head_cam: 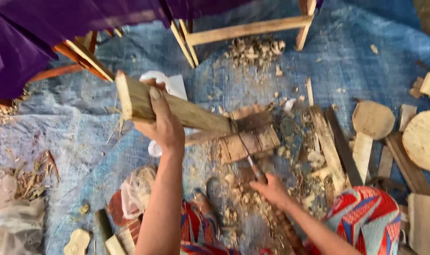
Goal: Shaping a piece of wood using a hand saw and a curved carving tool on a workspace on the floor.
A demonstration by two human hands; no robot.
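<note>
A: Where is the open room lying around the work?

B: Mostly to the left, where the blue tarp (73, 132) is lying fairly bare between the purple cloth (30, 33) at the top edge and a clear plastic bag (12, 222) at the lower left corner. To the right it is crowding up: flat wooden paddle blanks (372, 123) and slats are lying close together out to the frame's right edge. A pile of wood chips (255, 49) is sitting under the wooden stool frame (248, 30) at the top.

A: And the hands?

B: The left hand (162, 123) is wrapping tight around a long wooden billet (177, 109), arm reaching straight up from the bottom edge, thumb lying along the billet's top. The billet is slanting down to the right, its lower end resting on a chopping block (250, 137) of nailed planks.

A: The other one?

B: The right hand (273, 190) is closing on the handle of a blade tool (253, 165), forearm coming in from the lower right. The blade is blurring; its tip is sitting near the billet's lower end, though I cannot tell whether it is touching.
</note>
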